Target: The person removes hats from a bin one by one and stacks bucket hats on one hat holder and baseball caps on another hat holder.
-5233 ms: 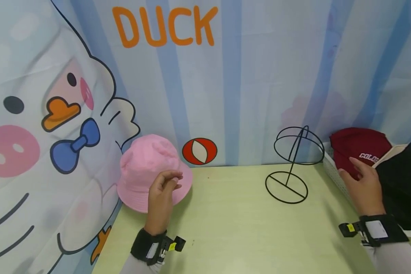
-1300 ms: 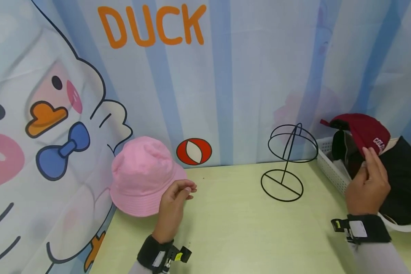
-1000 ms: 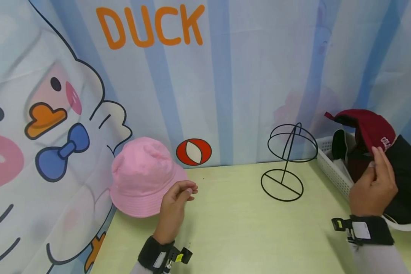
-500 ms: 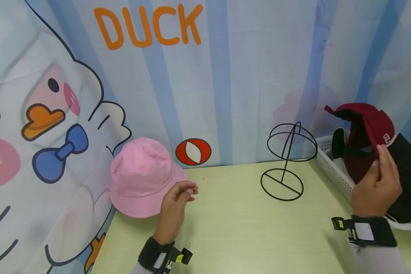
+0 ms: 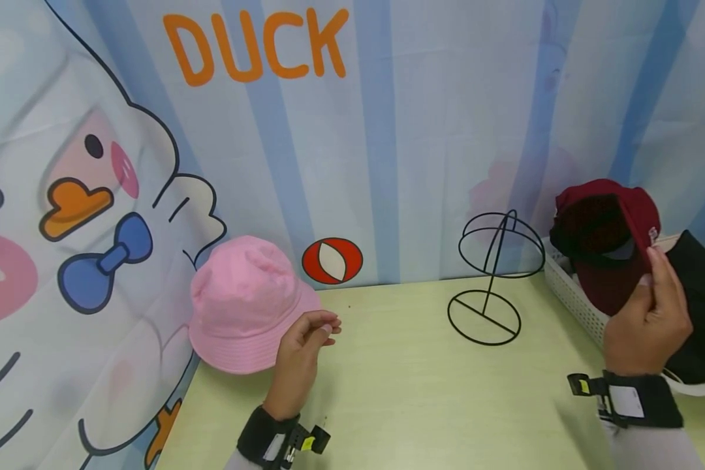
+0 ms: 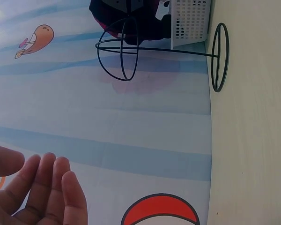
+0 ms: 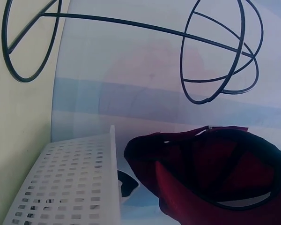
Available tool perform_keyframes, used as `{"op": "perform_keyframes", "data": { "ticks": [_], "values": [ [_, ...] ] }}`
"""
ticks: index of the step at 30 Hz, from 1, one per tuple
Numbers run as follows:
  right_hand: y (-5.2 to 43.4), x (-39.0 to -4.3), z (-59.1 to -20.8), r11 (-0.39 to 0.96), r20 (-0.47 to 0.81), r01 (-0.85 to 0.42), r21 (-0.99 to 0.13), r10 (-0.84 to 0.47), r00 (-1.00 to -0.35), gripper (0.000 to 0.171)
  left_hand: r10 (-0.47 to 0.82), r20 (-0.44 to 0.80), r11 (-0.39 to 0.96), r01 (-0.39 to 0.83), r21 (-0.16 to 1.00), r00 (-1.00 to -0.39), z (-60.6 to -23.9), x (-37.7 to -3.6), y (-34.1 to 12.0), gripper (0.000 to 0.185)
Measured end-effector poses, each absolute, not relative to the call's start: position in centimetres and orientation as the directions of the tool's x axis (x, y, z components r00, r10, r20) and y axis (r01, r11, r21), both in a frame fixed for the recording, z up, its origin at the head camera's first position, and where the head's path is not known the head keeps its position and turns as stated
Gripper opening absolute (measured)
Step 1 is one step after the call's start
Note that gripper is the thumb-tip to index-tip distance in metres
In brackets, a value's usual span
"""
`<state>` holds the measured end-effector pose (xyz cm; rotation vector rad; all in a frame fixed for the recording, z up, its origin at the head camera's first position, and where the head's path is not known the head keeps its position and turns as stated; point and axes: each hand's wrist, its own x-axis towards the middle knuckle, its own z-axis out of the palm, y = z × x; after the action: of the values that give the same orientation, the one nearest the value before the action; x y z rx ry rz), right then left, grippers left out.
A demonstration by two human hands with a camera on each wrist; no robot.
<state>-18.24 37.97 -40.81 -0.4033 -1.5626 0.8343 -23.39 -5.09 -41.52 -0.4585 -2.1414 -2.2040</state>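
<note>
My right hand (image 5: 646,320) pinches a dark red baseball cap (image 5: 645,205) by its visor, between thumb and fingers. The cap is tilted over the white basket, its dark inside facing me. In the right wrist view the cap (image 7: 225,164) shows its hollow and back strap, while the hand is out of that view. My left hand (image 5: 296,359) hangs relaxed over the table and holds nothing; its fingers (image 6: 51,187) are loosely bent in the left wrist view. Just beyond it, at the left, a pink bucket hat (image 5: 243,300) sits on the table, its near brim partly hidden by this hand.
A black wire hat stand (image 5: 489,294) stands upright at the back of the table, left of the basket. The white perforated basket (image 5: 576,303) at the right holds black headwear (image 5: 702,313). Behind the table (image 5: 399,391) hangs a printed duck curtain (image 5: 423,130).
The red cap, lying in the basket at first, has been grasped by the visor, lifted and tipped so its inside now faces me. My left hand moved slightly right of the pink hat.
</note>
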Motion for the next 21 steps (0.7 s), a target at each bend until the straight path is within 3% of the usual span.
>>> {"op": "perform_keyframes", "data": {
  "ticks": [21],
  "values": [
    [34.2,-16.3,-37.1,0.637,0.676,-0.257,-0.727,0.728,-0.11,0.033,0.176,0.234,-0.037,0.231,0.972,-0.956,-41.7,-23.4,-4.9,0.02]
  ]
}}
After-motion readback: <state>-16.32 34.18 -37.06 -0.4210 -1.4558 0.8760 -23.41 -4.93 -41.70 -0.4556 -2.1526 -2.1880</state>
